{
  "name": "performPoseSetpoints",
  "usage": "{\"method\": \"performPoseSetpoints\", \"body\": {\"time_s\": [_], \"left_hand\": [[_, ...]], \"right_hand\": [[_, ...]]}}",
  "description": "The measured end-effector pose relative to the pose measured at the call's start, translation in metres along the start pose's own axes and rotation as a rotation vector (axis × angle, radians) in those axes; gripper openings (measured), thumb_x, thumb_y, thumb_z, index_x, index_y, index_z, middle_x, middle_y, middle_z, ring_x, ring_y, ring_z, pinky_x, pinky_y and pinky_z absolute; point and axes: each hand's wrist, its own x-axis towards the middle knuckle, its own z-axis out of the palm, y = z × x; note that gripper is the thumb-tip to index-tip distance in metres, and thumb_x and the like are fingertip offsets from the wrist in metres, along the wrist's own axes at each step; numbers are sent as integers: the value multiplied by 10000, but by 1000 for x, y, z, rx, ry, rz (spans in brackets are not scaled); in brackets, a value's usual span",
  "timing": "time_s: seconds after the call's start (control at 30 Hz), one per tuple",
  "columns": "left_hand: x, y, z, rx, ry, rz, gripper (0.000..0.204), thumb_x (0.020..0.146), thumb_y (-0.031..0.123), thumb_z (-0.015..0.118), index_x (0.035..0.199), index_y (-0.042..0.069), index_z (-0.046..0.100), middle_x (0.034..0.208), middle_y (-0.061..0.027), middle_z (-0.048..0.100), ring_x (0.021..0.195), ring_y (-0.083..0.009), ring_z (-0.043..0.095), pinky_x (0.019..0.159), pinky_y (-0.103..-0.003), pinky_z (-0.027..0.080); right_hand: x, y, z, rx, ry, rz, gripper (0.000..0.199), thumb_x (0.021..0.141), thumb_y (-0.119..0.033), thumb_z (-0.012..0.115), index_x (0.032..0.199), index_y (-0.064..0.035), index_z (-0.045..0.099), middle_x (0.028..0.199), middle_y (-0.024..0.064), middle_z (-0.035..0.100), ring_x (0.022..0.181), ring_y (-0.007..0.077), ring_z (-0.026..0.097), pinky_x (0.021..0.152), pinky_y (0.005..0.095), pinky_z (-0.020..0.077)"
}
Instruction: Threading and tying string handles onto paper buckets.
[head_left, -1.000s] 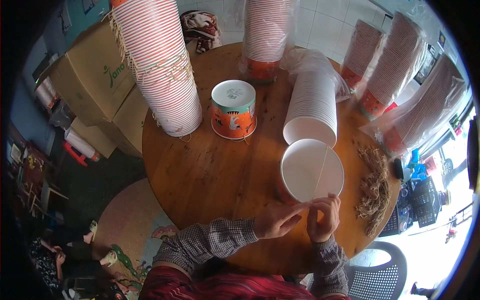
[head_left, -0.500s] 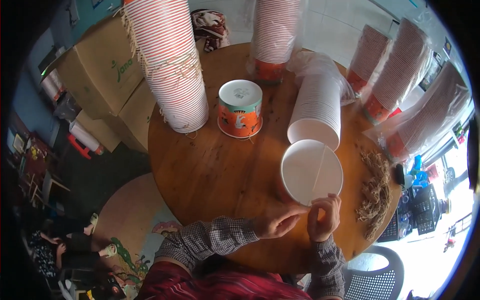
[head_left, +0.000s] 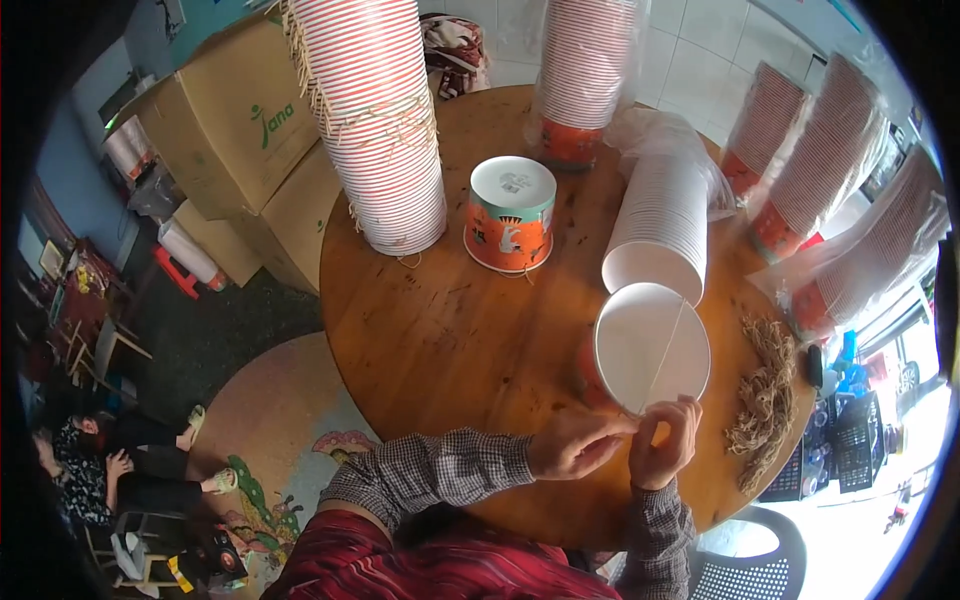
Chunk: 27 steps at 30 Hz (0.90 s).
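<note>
A white-lined paper bucket (head_left: pixel 630 335) with an orange outside stands on the round wooden table, mouth up and leaning slightly. A thin twine string (head_left: pixel 668 350) runs across its mouth from the far rim to the near rim. At the near rim, my left hand (head_left: pixel 578 445) pinches at the string's near end with thumb and forefinger. Beside it my right hand (head_left: pixel 668 440) is closed on the same string, thumb and forefinger forming a ring. The fingertips nearly meet, and the exact grip is too small to make out. To the right lies a bundle of loose twine (head_left: pixel 765 405).
An upturned orange bucket (head_left: pixel 510 225) stands left of centre. Behind it rises a tall nested stack (head_left: pixel 385 150) with strings hanging off. A bagged stack (head_left: pixel 655 225) lies on its side; several others stand behind. Cardboard boxes (head_left: pixel 235 120) and a seated person (head_left: pixel 110 470) are at left.
The whole view has shifted, sliding the scene rightward. The bucket leans a little more, showing more of its left side. Both hands stay at its near rim with the string.
</note>
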Motion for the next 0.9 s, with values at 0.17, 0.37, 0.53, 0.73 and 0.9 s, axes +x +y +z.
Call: {"method": "performPoseSetpoints", "body": {"time_s": [0.17,0.37,0.53,0.73,0.9], "left_hand": [[-2,-5,4,-42,32,24,308,814,-44,618,1112,31,612,801,-134,667,612,-231,650,542,-312,490],[-4,-4,4,-52,-4,-6,321,812,-34,627,1123,42,614,761,-119,653,566,-223,625,512,-308,473],[-6,-3,2,-38,-49,-32,351,818,-26,629,1156,63,596,828,-150,669,672,-286,670,571,-345,513],[-5,-2,1,-78,-50,-38,357,824,-34,620,1170,52,593,841,-149,668,673,-275,672,567,-333,510],[-4,3,4,-120,84,-37,349,835,-4,642,1178,16,580,739,-100,647,535,-195,607,488,-296,464]], "right_hand": [[-4,4,2,3,3,-5,149,713,44,610,800,-50,533,749,79,594,699,253,584,853,462,442],[-2,1,0,48,-12,-11,153,720,45,610,822,-46,541,755,85,604,715,253,597,873,468,441],[-4,3,0,65,-15,-16,160,728,52,610,835,-47,546,764,87,614,722,252,605,885,469,439],[-6,4,0,59,-20,-27,173,733,60,611,851,-49,547,778,89,627,734,249,615,901,470,434],[-8,4,-2,39,8,-50,178,729,62,611,851,-55,554,814,93,634,762,247,623,919,474,423]]}}
